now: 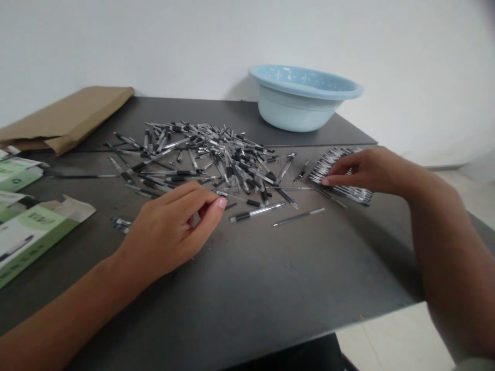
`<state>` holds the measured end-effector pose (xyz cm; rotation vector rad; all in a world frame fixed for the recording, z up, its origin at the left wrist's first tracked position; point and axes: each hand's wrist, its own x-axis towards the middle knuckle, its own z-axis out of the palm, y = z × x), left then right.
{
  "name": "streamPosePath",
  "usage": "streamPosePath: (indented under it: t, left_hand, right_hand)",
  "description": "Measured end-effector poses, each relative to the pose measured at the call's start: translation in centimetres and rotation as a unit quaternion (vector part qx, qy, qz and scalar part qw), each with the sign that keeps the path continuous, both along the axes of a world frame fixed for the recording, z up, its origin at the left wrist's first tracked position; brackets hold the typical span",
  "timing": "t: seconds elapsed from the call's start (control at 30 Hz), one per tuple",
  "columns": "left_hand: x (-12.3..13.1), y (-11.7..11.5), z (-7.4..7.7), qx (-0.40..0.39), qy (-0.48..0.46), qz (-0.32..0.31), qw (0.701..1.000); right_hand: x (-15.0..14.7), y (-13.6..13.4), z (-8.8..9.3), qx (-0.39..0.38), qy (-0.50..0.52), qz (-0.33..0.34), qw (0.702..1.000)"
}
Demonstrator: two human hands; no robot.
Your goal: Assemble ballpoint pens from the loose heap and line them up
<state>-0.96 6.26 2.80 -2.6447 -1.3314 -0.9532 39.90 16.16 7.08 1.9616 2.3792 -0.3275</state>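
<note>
- Spreading across the middle of the dark grey tabletop (pixel 251 288) is a loose pile of pens (pixel 216 154), black-gripped with clear barrels, lying at all angles.
- The left hand (pixel 174 226) rests on the tabletop at the near edge of that pile. Its grip is drawn in, thumb and curled fingers close to each other, with the thumb tip just beside a pen end; whether anything is pinched cannot be told.
- The right hand (pixel 367 167) lies to the right, its grip apart, fingers flat and fingertips touching a neat row of pens (pixel 344 180) laid side by side.
- A single pen (pixel 257 211) and a thin refill (pixel 297 217) lie apart from the pile, between the two hands.
- A pale blue plastic basin (pixel 305 98) stands upright at the far edge, right of centre, near the wall.
- A flat brown cardboard packet (pixel 65 118) lies at the far left corner.
- Green-and-white pen boxes (pixel 34 232) lie open-ended along the left edge, nearer than the packet.
- The surface is matte and smudged, with a seam running across it behind the pile.
- A plain white wall (pixel 154 41) rises behind; pale floor (pixel 386 340) shows at the near right.
</note>
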Motion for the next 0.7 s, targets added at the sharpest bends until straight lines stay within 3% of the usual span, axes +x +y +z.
streamPosePath:
  t: [0.5, 0.7]
  left_hand:
    - [-1.5, 0.9, 0.5, 0.017, -0.061, 0.041, 0.997]
    - [-1.3, 1.2, 0.7, 0.019, -0.057, 0.036, 0.998]
  right_hand:
    - [-1.3, 0.4, -1.9, -0.032, -0.005, 0.047, 0.998]
    - [-1.3, 0.4, -2.2, 0.007, 0.007, 0.056, 0.998]
